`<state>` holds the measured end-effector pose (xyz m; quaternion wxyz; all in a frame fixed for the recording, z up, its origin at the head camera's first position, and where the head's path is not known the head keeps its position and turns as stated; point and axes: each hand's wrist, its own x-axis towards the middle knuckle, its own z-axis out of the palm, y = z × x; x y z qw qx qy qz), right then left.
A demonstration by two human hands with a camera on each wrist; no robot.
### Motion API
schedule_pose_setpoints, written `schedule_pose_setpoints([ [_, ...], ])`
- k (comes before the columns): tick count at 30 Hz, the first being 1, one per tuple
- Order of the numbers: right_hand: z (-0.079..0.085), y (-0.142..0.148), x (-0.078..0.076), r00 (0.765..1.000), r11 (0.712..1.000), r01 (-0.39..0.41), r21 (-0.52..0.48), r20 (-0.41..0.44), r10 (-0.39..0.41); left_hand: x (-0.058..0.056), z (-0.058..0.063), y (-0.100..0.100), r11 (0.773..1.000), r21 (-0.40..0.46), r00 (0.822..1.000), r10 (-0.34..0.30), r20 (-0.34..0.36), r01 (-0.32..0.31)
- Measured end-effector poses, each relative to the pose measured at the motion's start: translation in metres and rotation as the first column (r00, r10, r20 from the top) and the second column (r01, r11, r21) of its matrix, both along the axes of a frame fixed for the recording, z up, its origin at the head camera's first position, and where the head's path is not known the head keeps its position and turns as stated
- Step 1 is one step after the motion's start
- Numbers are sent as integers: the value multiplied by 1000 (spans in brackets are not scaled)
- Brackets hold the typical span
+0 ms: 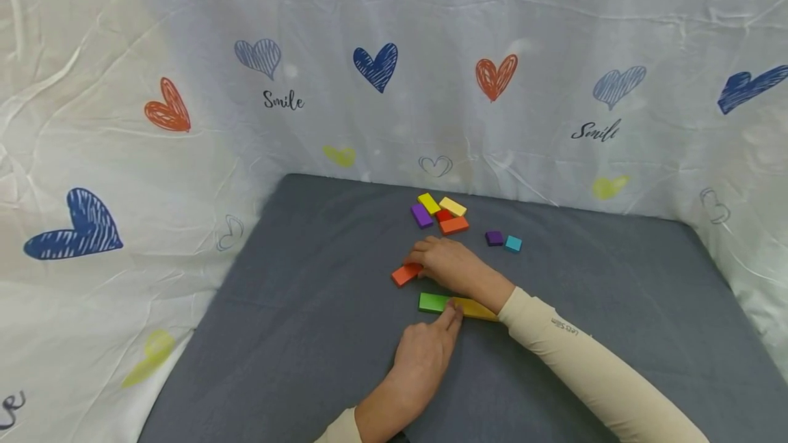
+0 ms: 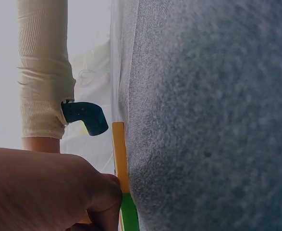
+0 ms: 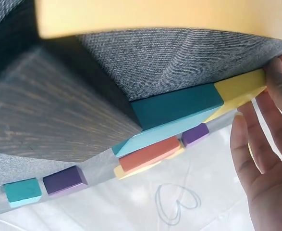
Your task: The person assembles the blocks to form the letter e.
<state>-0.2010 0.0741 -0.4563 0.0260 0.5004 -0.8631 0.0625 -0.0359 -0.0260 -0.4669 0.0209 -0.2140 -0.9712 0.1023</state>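
My left hand point(image 1: 425, 354) reaches out straight fingers that touch the near side of two blocks laid end to end, a green block point(image 1: 434, 302) and an orange-yellow block point(image 1: 477, 309). Just beyond them, my right hand point(image 1: 454, 265) bends over a second row. There its thumb and fingers pinch the end of a yellow block point(image 3: 239, 91), seen in the right wrist view. A teal block point(image 3: 179, 106) adjoins the yellow one on one side, and a red-orange block point(image 1: 405, 275) lies at the other. The right hand hides the yellow and teal blocks in the head view.
Farther back lies a loose cluster with a purple block point(image 1: 421, 216), a yellow block point(image 1: 429, 204), a cream block point(image 1: 453, 207) and an orange block point(image 1: 454, 225). A dark purple block point(image 1: 494, 238) and small blue block point(image 1: 514, 244) sit right of it. Grey cloth point(image 1: 295, 306) covers the table.
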Motion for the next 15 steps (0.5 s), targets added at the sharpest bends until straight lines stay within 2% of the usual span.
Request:
schedule_pose_setpoints([
  [7,-1,0,-1,1000,1000,-14,6,-21,14,0,-1,0,1000,0,1000,0,-1,0],
  [15,-1,0,-1,1000,1000,-9,3,-3,9,0,-2,-1,1000,9,1000,2,-23,-2],
])
